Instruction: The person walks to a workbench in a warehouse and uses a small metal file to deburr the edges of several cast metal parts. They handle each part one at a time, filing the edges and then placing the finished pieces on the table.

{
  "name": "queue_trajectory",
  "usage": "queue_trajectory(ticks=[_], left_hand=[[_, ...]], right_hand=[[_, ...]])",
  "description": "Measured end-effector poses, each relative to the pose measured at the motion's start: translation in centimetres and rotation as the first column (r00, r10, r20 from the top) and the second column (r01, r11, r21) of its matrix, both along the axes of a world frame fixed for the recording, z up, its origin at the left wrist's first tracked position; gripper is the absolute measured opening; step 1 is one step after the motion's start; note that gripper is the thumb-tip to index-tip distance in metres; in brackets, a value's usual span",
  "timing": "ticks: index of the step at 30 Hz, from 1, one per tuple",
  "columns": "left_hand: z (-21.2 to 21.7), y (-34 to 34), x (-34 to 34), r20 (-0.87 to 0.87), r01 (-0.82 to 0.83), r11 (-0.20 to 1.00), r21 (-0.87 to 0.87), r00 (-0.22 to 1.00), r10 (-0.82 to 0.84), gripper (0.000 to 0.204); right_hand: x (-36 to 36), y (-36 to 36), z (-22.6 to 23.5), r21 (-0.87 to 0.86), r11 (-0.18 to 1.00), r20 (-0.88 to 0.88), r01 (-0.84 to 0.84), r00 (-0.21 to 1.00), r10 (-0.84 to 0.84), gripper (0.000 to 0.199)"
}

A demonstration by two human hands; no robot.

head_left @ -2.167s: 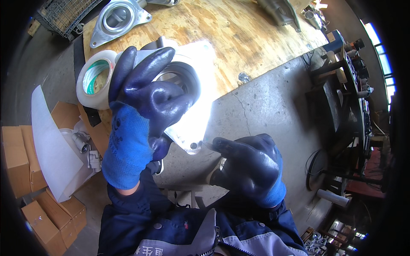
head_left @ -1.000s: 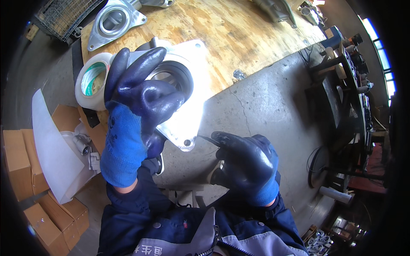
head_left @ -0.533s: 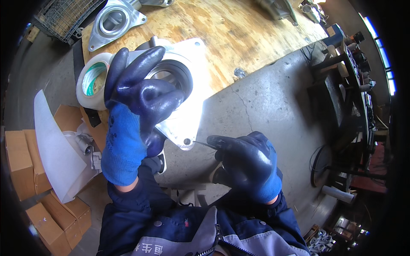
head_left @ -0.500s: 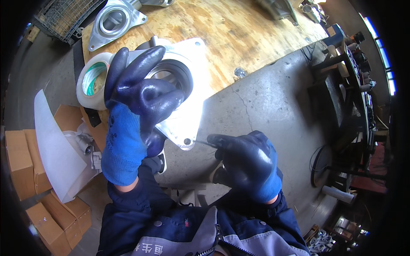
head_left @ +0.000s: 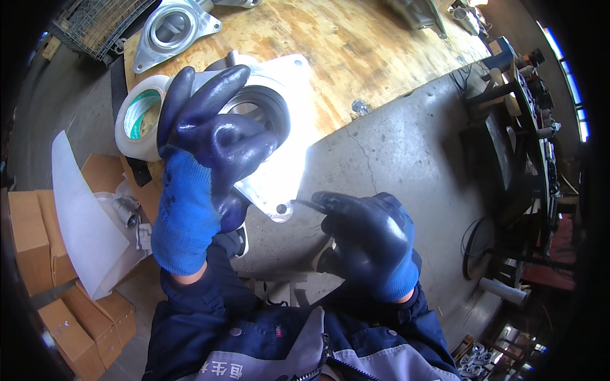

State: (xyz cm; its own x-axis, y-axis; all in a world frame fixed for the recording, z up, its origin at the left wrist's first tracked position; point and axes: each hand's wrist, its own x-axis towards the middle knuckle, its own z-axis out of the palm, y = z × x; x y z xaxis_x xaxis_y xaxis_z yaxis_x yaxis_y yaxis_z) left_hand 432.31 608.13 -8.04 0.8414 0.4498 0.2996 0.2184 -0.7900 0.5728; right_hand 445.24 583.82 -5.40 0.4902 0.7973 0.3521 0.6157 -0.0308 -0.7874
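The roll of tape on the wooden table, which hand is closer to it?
Left. The left hand, gripping the metal flange plate, is right beside the tape roll. The right hand is lower, far across.

Both gloves, on the left hand point(head_left: 203, 159) and the right hand point(head_left: 372, 244), are dark navy with bright blue cuffs. The flanged metal housing point(head_left: 279, 171) is shiny silver, the tape roll point(head_left: 136, 124) cream with a green core. The wooden tabletop point(head_left: 356, 44) is tan with streaky grain.
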Motion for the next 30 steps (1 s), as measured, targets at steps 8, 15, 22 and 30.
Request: queue_trajectory(ticks=[8, 15, 22, 30], left_hand=[[-3.3, 0.4, -1.6, -0.028, -0.078, 0.982, 0.172, 0.996, 0.084, 0.041], [-1.3, 0.8, 0.7, 0.062, 0.079, 0.994, -0.077, 0.995, -0.074, 0.044], [2.3, 0.1, 2.0, 0.153, 0.177, 0.984, 0.015, 0.972, -0.177, 0.046], [-2.3, 0.1, -3.0, -0.132, -0.049, 0.993, 0.112, 0.989, 0.064, 0.039]], right_hand=[[0.5, -0.2, 0.6, -0.076, 0.993, 0.038, -0.087, 0.995, 0.09, 0.038], [-0.3, 0.1, 0.0, -0.035, 0.999, 0.011, -0.039, 0.999, 0.04, 0.05], [0.1, -0.2, 1.1, -0.154, 0.982, 0.037, -0.108, 0.993, 0.115, 0.038], [0.0, -0.3, 1.1, -0.08, 0.996, 0.122, -0.044, 0.991, 0.054, 0.038]])
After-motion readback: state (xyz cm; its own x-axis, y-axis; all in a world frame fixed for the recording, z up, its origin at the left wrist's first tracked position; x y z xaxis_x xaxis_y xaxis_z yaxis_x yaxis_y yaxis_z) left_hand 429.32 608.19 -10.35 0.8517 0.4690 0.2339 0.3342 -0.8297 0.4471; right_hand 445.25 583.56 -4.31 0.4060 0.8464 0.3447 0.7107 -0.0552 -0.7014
